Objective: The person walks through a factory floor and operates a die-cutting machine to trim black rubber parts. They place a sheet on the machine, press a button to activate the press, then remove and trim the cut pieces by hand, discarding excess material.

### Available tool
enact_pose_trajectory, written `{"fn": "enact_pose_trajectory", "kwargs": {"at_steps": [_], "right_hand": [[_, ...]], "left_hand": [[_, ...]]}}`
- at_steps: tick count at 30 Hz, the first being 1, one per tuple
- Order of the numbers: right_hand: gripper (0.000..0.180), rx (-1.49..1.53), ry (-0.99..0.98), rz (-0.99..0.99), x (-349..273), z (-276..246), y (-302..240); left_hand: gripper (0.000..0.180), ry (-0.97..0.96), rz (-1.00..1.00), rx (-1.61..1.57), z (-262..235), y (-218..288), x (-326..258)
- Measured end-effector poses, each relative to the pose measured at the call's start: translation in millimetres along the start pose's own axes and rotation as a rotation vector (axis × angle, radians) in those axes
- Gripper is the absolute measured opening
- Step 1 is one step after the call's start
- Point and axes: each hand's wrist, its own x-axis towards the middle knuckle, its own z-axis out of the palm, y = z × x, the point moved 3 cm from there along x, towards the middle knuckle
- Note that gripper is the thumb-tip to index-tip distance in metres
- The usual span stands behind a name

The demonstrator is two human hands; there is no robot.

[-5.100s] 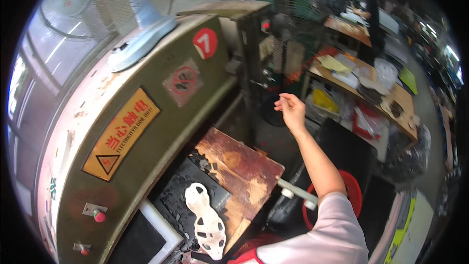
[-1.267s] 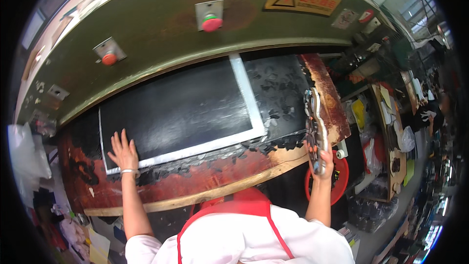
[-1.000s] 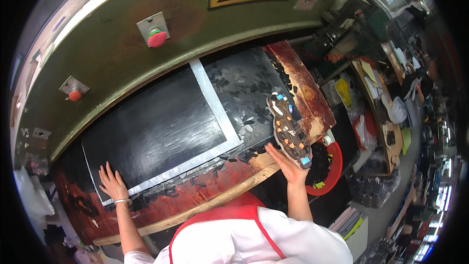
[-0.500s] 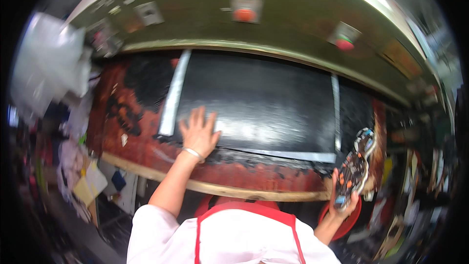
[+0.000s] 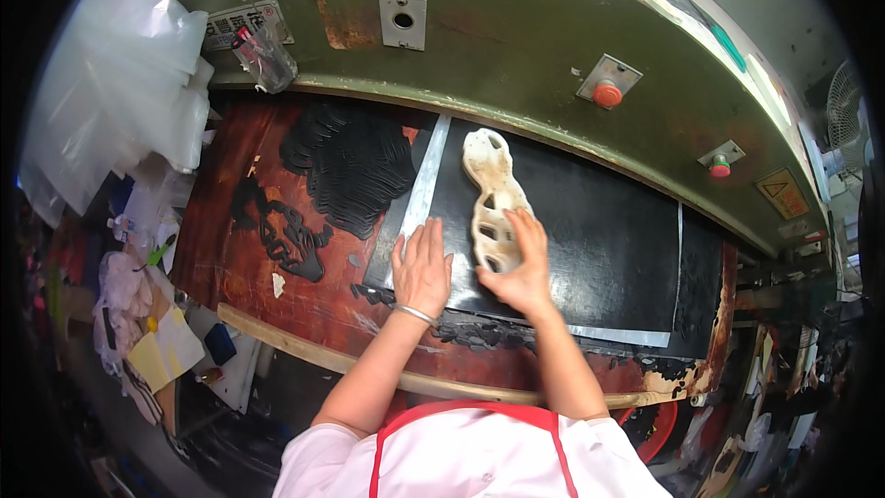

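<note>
A cream shoe sole (image 5: 499, 186) with several openings lies lengthwise, its pale face up, on a glossy black sheet (image 5: 599, 221). My right hand (image 5: 523, 267) grips its near end, thumb on the left side and fingers over the right edge. To the left of the sole, my left hand (image 5: 423, 267) rests flat on the sheet near its pale left strip (image 5: 428, 175), fingers stretched out and holding nothing. A metal bangle (image 5: 415, 314) circles my left wrist.
Black ridged residue (image 5: 346, 166) covers part of the reddish table (image 5: 267, 166). Behind rises a green machine beam (image 5: 516, 28) with red buttons. Clear plastic bags (image 5: 120, 83) hang at the left. A wooden strip (image 5: 304, 350) edges the table, and a red bucket (image 5: 656, 433) stands below right.
My right hand has brought the sole from the table's right side onto the black sheet. The sole's pale face now shows instead of its dark, orange-flecked one. My left hand stays flat on the sheet.
</note>
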Motion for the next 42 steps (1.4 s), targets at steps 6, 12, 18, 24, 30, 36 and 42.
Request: {"fn": "enact_pose_trajectory", "kwargs": {"at_steps": [6, 12, 18, 24, 30, 36, 42], "right_hand": [[0.096, -0.154, 0.035, -0.03, 20, 38, 4], [0.086, 0.19, 0.239, 0.105, 53, -21, 83], [0.067, -0.149, 0.916, 0.404, 101, -215, 149], [0.087, -0.366, 0.946, 0.212, 154, -252, 177], [0.091, -0.459, 0.862, 0.166, 142, -250, 195], [0.074, 0.002, 0.566, 0.61, 52, -191, 160], [0.015, -0.129, 0.047, 0.256, -42, -121, 155]], "left_hand": [[0.065, 0.024, 0.009, -0.008, 1, 0, 31], [0.056, 0.023, 0.035, -0.104, 14, -9, 89], [0.041, 0.065, 0.08, -0.245, -8, -19, 79], [0.02, -0.144, 0.011, -0.15, 27, -5, 71], [0.012, -0.04, -0.07, -0.136, 44, -6, 105], [0.008, 0.057, -0.04, -0.179, 36, -2, 91], [0.015, 0.046, 0.0, -0.22, 36, 1, 63]]}}
